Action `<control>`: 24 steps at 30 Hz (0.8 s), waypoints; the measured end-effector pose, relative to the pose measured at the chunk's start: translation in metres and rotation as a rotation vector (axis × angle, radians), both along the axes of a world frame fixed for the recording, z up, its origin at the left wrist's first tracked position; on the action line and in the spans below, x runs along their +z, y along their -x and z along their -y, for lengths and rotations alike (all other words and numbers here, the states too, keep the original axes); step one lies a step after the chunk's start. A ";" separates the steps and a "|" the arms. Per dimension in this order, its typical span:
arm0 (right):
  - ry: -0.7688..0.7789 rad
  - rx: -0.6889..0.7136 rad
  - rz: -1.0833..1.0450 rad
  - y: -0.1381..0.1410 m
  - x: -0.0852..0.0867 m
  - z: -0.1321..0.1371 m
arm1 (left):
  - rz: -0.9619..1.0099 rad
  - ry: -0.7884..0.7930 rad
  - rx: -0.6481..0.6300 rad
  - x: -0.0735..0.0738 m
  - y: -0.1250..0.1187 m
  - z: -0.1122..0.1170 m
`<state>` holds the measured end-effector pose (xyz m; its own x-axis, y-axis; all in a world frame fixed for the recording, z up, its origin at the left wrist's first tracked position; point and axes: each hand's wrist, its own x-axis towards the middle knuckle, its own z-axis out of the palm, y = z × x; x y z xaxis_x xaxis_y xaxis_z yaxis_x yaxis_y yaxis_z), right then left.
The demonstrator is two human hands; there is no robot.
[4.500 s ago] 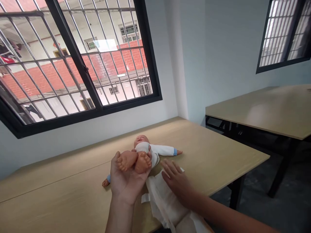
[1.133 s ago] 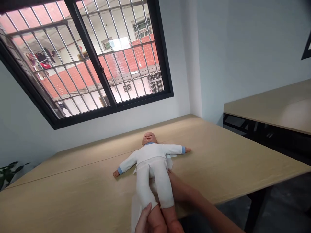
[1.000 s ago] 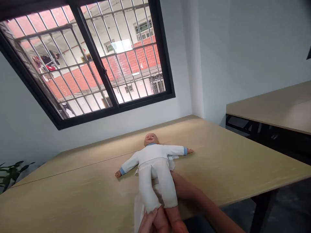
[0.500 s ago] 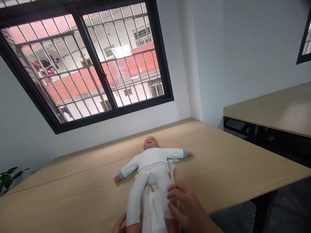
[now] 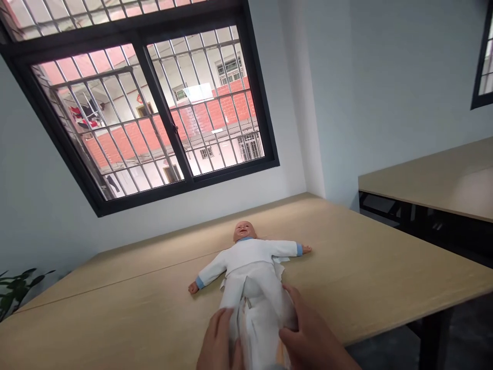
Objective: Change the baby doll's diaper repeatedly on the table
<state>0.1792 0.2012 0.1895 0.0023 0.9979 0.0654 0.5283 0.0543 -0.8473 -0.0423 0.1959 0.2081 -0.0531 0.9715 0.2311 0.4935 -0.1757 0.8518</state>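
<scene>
A baby doll [image 5: 250,257] lies on its back on the wooden table, head toward the window and arms spread. It wears a white top with blue cuffs and collar, and white trousers [image 5: 265,282]. My left hand [image 5: 219,336] is closed around the trouser leg on the left, fingers on top. Around the other leg, at its outer side, my right hand [image 5: 306,329] is closed, thumb toward the inside. White cloth or padding [image 5: 258,324] shows between the legs. The doll's feet are out of view or hidden.
The pale wooden table [image 5: 127,313] has a seam running across it, and its right edge drops to a dark floor. A barred window [image 5: 154,118] is behind it. Leaves of a plant [image 5: 19,288] show at left; a second table [image 5: 431,174] stands at right.
My left hand has come up from the doll's lower leg onto the trouser leg. My right hand has closed on the other leg. The whole view has shifted slightly.
</scene>
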 end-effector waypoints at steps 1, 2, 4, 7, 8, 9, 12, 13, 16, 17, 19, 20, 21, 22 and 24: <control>-0.007 -0.004 0.027 -0.004 0.002 0.000 | -0.020 0.018 -0.136 0.009 -0.011 -0.004; -0.020 -0.013 0.067 -0.008 0.004 0.000 | -0.015 0.021 -0.220 0.017 -0.021 -0.009; -0.064 -0.065 0.187 -0.013 0.005 0.000 | 0.002 0.047 -0.367 0.026 -0.036 -0.020; -0.185 -0.223 0.376 -0.016 0.001 0.001 | 0.026 0.107 -0.487 0.024 -0.044 -0.035; -0.235 -0.257 0.396 -0.016 0.000 0.002 | 0.020 0.127 -0.511 0.022 -0.044 -0.039; -0.287 -0.252 0.383 -0.015 -0.002 0.003 | 0.005 0.137 -0.541 0.020 -0.044 -0.042; -0.392 -0.033 0.246 -0.008 -0.002 0.007 | -0.055 0.096 -0.684 0.018 -0.042 -0.046; -0.397 0.058 0.210 -0.005 -0.002 0.008 | -0.070 0.074 -0.741 0.020 -0.041 -0.045; -0.365 0.163 0.209 0.004 0.000 0.007 | -0.099 0.052 -0.849 0.025 -0.039 -0.043; -0.356 0.146 0.235 0.006 0.000 0.005 | -0.105 0.054 -0.870 0.025 -0.037 -0.043; -0.337 0.095 0.298 0.008 -0.003 0.000 | -0.113 0.053 -0.872 0.020 -0.034 -0.046; -0.330 0.073 0.328 0.008 -0.005 -0.003 | -0.123 0.054 -0.842 0.016 -0.032 -0.049; -0.327 0.061 0.355 0.008 -0.007 -0.007 | -0.149 0.067 -0.792 0.011 -0.030 -0.052; -0.325 0.053 0.380 0.007 -0.009 -0.010 | -0.192 0.086 -0.732 0.005 -0.027 -0.056; -0.323 0.028 0.419 0.004 -0.013 -0.017 | -0.313 0.121 -0.636 -0.004 -0.024 -0.063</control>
